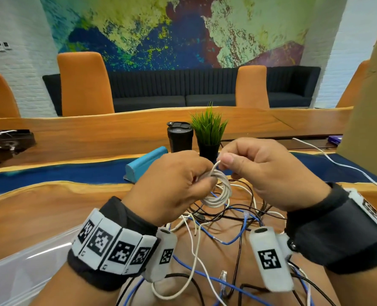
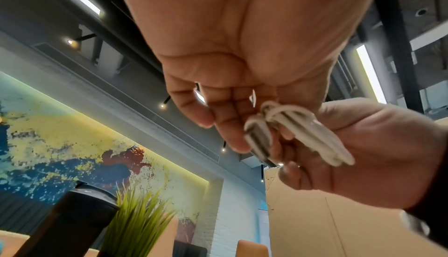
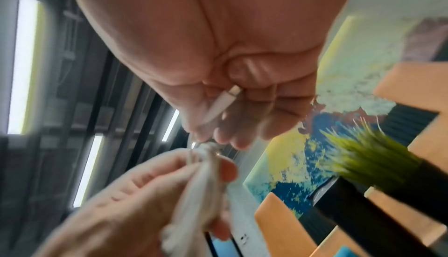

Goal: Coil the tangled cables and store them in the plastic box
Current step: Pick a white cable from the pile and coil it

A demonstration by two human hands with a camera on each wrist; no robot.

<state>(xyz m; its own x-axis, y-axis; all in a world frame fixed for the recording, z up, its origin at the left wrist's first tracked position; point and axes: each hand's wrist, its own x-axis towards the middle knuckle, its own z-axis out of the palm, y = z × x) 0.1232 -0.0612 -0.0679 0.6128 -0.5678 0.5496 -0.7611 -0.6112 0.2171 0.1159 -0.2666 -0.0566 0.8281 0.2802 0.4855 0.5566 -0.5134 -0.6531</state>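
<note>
White cable coil [image 1: 218, 191]: several loops gathered into a small ring, held above the table between both hands, just over the loose tangle.
Left hand [image 1: 172, 186]: fingers and thumb curled round the near-left side of the coil, grasping the loops together — the left wrist view shows the bundle [image 2: 290, 132] pressed against the fingertips.
Right hand [image 1: 269, 173]: thumb and forefinger pinch the free end of the white cable at the top of the coil; the right wrist view shows a white connector [image 3: 226, 98] lying across its curled fingers.
Tangled cables [image 1: 227, 235]: blue, black and white leads crossing one another on the wooden table [image 1: 50, 208], near the person, below both wrists.
Plastic box [image 1: 28, 261]: clear, at the near left — only its rim and a wall show.
Far side: a black tumbler [image 1: 179, 136] and a potted green plant [image 1: 208, 133] stand side by side beyond the hands; a blue case [image 1: 145, 163] lies to their left.
</note>
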